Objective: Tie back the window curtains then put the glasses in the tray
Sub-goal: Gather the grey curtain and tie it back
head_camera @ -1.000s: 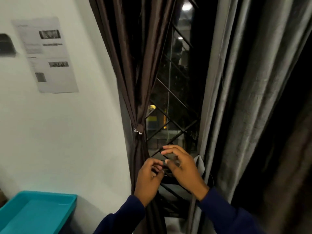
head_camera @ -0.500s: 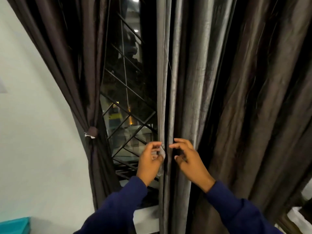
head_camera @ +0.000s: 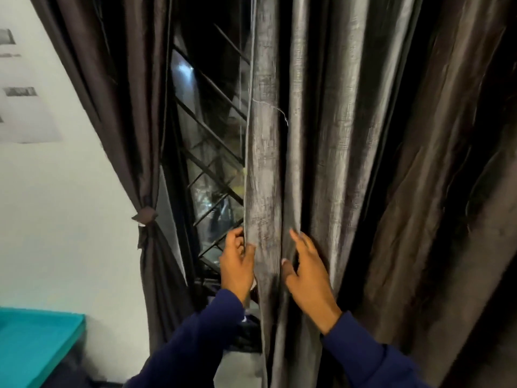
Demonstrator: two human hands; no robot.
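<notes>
My left hand (head_camera: pixel 237 264) pinches the right curtain (head_camera: pixel 321 163) edge; right hand (head_camera: pixel 307 275) fingers spread. I should gather folds evenly before tying.

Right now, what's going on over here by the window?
A person in blue sleeves is gathering the right-hand curtain. The left hand grips its inner edge, thumb in front and fingers curled behind, while the right hand lies against the folds with fingers spread. That curtain hangs loose, not yet tied. The left-hand curtain is already cinched by a tieback beside the wall. A teal tray sits at lower left; no glasses are in view.
</notes>
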